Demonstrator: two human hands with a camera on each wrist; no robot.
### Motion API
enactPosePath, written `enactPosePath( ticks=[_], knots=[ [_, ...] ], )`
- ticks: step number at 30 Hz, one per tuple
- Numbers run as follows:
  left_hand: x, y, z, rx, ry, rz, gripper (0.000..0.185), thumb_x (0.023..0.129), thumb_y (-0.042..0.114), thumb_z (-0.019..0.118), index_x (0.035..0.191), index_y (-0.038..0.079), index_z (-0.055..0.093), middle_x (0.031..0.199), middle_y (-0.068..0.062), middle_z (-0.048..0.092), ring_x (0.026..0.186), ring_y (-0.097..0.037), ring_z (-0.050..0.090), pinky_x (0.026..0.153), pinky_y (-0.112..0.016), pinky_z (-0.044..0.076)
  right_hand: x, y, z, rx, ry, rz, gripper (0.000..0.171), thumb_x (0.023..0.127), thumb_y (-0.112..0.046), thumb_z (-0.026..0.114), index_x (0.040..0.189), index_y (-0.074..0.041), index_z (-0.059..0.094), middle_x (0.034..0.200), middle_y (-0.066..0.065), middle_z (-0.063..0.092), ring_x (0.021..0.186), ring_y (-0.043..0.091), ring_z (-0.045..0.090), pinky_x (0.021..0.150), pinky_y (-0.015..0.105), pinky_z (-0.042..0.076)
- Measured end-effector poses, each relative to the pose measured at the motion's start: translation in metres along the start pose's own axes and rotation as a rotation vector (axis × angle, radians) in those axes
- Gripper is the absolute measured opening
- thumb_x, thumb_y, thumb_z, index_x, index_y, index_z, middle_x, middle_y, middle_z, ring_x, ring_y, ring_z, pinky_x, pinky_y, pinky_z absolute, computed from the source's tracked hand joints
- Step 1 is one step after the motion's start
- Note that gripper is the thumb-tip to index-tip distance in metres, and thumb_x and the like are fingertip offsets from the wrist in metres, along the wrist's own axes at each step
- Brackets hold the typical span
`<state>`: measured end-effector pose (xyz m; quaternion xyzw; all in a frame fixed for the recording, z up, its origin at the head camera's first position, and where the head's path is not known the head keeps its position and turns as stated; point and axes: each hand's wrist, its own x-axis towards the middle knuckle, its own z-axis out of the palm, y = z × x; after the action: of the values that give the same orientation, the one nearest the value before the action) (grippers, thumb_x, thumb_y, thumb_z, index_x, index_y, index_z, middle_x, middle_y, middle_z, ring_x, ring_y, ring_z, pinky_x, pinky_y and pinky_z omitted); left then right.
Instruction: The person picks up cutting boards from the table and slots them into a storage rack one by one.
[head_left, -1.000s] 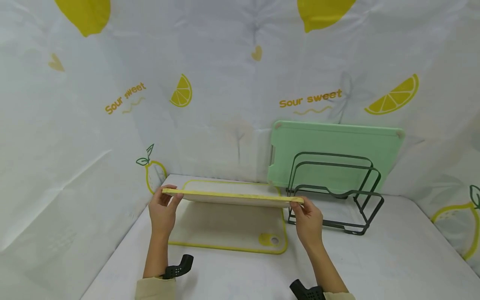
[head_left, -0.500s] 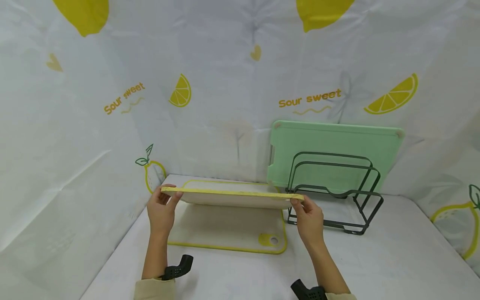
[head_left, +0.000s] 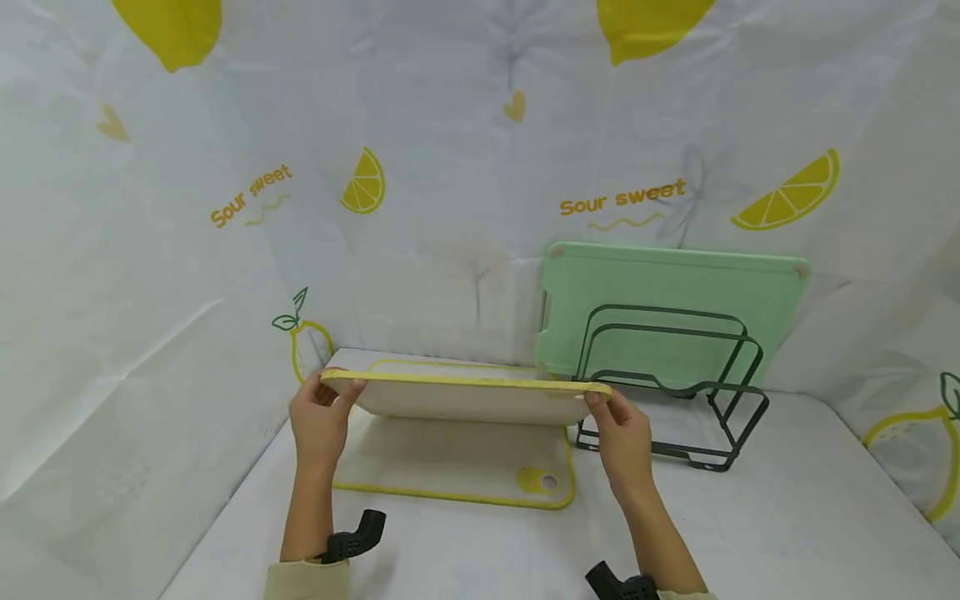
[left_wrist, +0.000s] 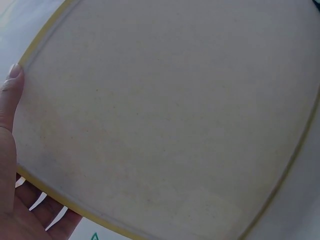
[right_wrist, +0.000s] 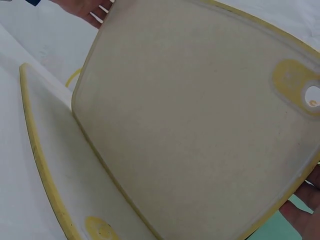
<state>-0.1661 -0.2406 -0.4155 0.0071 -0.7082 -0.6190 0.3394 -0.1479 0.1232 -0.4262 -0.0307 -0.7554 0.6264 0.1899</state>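
Both hands (head_left: 318, 421) (head_left: 622, 433) hold yellow-rimmed board (head_left: 465, 398) — lifted

You have tipped the yellow-rimmed cutting board (head_left: 465, 398) a little further since a second ago: its pale underside now shows as a broader band beneath the yellow top edge, where earlier only a thin sliver was visible. Its far edge has risen slightly, and its right end now reaches just past the left upright of the dark wire rack (head_left: 671, 385). Your left hand (head_left: 321, 421) has lifted a touch with the board's left end. Your right hand (head_left: 621, 437) has shifted slightly rightward and upward with the right end, its fingertips now pressed under the corner.
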Motion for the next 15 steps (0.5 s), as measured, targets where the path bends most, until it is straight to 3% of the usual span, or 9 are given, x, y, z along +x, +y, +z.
enactPosePath(
  ticks=[6, 15],
  knots=[
    [0.0, 0.004, -0.001, 0.015, 0.0, -0.021, 0.021, 0.086, 0.005, 0.079, 0.102, 0.001, 0.066, 0.083, 0.02, 0.064, 0.081, 0.002, 0.063, 0.076, -0.008, 0.051, -0.002, -0.007, -0.002, 0.011, -0.03, 0.01, 0.043, 0.104, -0.033, 0.058, 0.127, 0.003, 0.064, 0.133, 0.02, 0.065, 0.136, 0.026, 0.051, 0.121, 0.057, 0.033],
    [0.0, 0.008, 0.0, 0.036, 0.034, -0.009, 0.025, 0.086, 0.006, 0.08, 0.106, -0.003, 0.067, 0.083, 0.022, 0.064, 0.079, 0.003, 0.063, 0.072, -0.009, 0.05, -0.004, -0.013, -0.004, 0.01, -0.046, 0.023, 0.045, 0.104, -0.032, 0.058, 0.131, 0.004, 0.062, 0.14, 0.025, 0.059, 0.143, 0.033, 0.046, 0.122, 0.061, 0.029]
  ],
)
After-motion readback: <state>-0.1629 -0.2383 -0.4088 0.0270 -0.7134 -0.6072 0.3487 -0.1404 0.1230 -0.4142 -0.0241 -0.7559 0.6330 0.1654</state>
